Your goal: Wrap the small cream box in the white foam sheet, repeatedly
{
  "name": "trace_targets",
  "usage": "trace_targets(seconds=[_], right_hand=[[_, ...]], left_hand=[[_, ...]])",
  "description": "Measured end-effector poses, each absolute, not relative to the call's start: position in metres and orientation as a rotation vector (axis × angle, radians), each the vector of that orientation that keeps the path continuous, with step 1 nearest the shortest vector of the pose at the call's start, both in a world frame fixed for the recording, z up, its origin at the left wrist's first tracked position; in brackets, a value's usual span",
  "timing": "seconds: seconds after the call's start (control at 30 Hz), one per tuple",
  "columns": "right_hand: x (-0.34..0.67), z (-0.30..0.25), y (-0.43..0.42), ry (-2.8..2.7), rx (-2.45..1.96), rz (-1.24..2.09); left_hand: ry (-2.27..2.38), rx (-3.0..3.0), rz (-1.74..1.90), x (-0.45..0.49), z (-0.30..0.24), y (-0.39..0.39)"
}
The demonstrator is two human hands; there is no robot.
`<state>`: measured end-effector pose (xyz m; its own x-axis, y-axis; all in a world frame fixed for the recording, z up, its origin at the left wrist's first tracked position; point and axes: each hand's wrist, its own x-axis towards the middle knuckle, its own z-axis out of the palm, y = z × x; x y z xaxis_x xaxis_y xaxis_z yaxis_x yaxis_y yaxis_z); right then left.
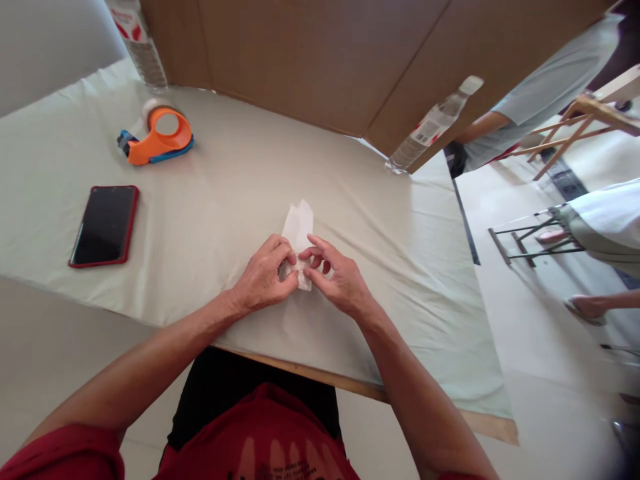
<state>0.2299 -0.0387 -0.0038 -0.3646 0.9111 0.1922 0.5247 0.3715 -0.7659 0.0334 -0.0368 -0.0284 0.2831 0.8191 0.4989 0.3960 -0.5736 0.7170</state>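
Observation:
A small folded piece of white paper (299,227) lies near the middle of the table, which is covered by a pale green cloth (240,200). My left hand (263,277) pinches the paper's near end with fingers curled. My right hand (337,277) meets it from the right, its fingertips pressed on the same near end. The far part of the paper sticks out beyond my fingers; the near part is hidden under them.
A red-cased phone (105,225) lies at the left. An orange tape dispenser (157,137) sits at the back left by a water bottle (137,40). A second bottle (433,127) leans by the cardboard wall (320,60). Other people sit at the right (545,100).

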Motion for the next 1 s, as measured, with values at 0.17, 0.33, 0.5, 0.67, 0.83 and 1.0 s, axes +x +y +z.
trace_targets(seconds=[0.17, 0.33, 0.5, 0.67, 0.83, 1.0], right_hand=[[0.228, -0.008, -0.047, -2.190, -1.209, 0.561], [0.227, -0.010, -0.051, -2.281, -1.200, 0.364], [0.231, -0.002, -0.050, -2.255, -1.152, 0.534], [0.236, -0.001, -0.045, -1.953, -1.239, 0.655], [0.234, -0.010, -0.041, -1.893, -1.232, 0.647], [0.230, -0.015, -0.036, -2.011, -1.193, 0.513]], left_hand=[[1.103, 2.116, 1.237, 0.034, -0.025, -0.038], [1.169, 2.222, 1.242, 0.036, -0.027, -0.040], [1.179, 2.238, 1.256, 0.039, -0.032, -0.038], [1.232, 2.235, 1.262, 0.040, -0.033, -0.038], [1.237, 2.209, 1.221, 0.039, -0.033, -0.037], [1.227, 2.233, 1.204, 0.039, -0.033, -0.037]])
